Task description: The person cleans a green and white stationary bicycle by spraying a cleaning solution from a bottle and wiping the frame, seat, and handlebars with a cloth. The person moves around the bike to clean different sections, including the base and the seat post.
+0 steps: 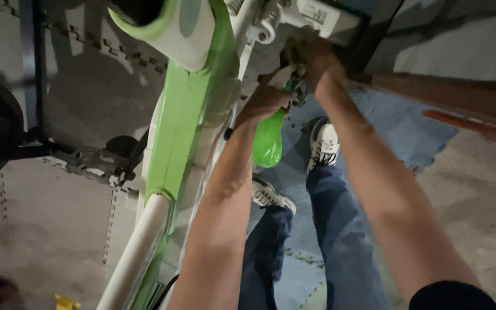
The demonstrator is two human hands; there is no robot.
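Both hands worked at the upper end of a green-and-white bicycle frame [182, 115].

The left hand [264, 102] gripped a bright green plastic-handled tool [269, 140], handle hanging down beside the frame. The right hand [312, 60] was closed on a white fitting [316, 16] at the frame's top, just above the tool.

Two bare hands show, the left hand [265, 100] and the right hand [311, 60], each on its own forearm. There is one green-handled tool [269, 140] and one green and white bicycle frame [185, 115]. Two white sneakers [323, 143] stand below two blue-jeaned legs [339, 229]. One small yellow object [66, 302] lies on the floor.
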